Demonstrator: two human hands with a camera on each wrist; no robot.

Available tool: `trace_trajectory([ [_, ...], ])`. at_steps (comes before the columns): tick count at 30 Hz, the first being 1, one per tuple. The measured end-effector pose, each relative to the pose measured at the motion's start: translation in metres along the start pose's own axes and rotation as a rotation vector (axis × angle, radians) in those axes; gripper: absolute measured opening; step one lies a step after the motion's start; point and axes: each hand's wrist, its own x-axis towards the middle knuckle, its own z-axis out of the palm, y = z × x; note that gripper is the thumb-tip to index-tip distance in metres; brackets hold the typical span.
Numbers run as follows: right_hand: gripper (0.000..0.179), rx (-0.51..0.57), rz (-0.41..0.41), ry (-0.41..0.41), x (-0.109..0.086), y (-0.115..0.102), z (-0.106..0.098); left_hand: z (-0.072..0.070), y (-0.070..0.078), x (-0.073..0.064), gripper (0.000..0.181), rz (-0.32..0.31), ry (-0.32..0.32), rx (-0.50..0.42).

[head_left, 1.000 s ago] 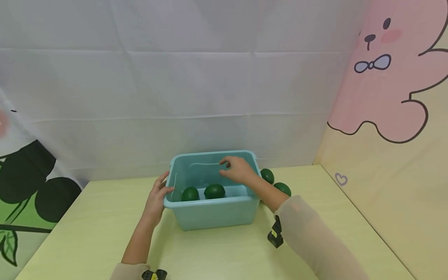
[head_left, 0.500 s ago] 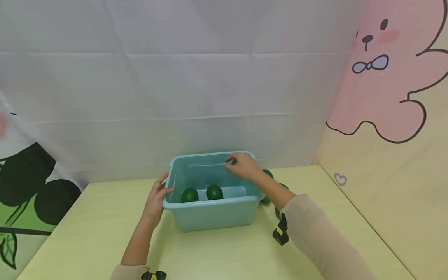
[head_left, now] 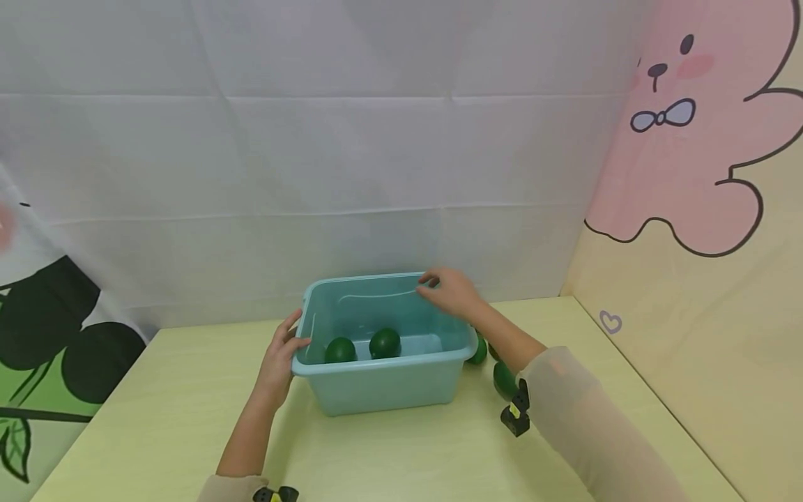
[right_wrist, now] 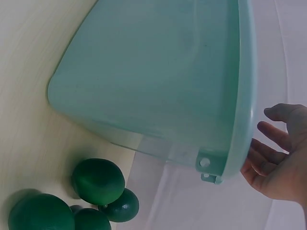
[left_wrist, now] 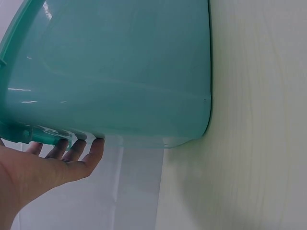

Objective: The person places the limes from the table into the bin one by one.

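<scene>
A light teal plastic bin (head_left: 389, 383) stands on the table. Two smooth, dark green, rounded fruits (head_left: 385, 343) lie inside on its floor, their exact kind unclear. My left hand (head_left: 278, 362) holds the bin's left rim; in the left wrist view its curled fingertips (left_wrist: 98, 143) touch the wall under the rim. Over the back right corner hovers my right hand (head_left: 452, 293), fingers loosely bent and nothing between them. In the right wrist view this hand (right_wrist: 283, 158) is beside the rim. Several more such fruits (right_wrist: 98, 181) lie outside the bin's right side, partly behind my forearm in the head view.
The pale yellow table (head_left: 376, 453) runs back to a white cloth wall (head_left: 345, 153). On the right rises a printed panel (head_left: 690, 314) with a pink bear. A dark camera is strapped at each sleeve.
My right hand has moved right and back across the bin, away from its middle. The fruit beneath it has turned and looks rounder. My left hand stays at the rim.
</scene>
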Motion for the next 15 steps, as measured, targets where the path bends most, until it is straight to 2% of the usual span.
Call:
trace_trajectory([
  [9,0.033,0.004,0.015,0.035,-0.007,0.008,-0.013,0.003,0.002,-0.005,0.062,0.002,0.006,-0.003],
  [15,0.033,-0.003,-0.006,0.061,-0.012,0.019,-0.021,0.005,0.004,-0.007,0.062,-0.002,0.012,-0.002],
])
